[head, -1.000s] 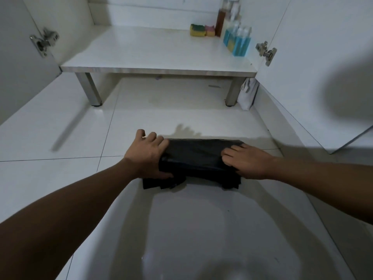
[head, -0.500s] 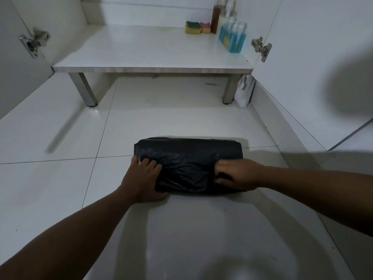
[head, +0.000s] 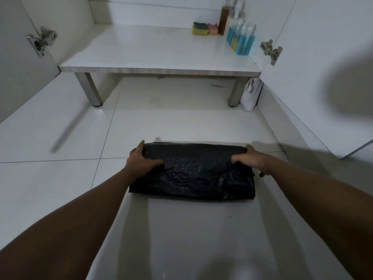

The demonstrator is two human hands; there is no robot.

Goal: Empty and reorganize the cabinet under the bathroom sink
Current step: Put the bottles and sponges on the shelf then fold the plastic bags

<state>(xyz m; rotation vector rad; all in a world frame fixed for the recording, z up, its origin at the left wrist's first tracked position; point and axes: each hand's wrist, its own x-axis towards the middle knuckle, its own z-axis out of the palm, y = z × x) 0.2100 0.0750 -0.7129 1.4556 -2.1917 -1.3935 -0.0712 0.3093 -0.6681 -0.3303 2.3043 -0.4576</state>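
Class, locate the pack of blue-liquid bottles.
Head view: the pack of clear blue-liquid plastic bottles stands on the right side of the white cabinet shelf, in front of the tall amber bottle, right of the yellow-green sponge.

brown bottle: top cut off | white pouch: perhaps a bag, too blurred

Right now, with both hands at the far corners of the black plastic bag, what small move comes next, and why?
Probably fold the far edge toward the body, halving the black plastic bag. The left hand and right hand each grip a far corner, and the bag lies flat and wide on the tile floor.
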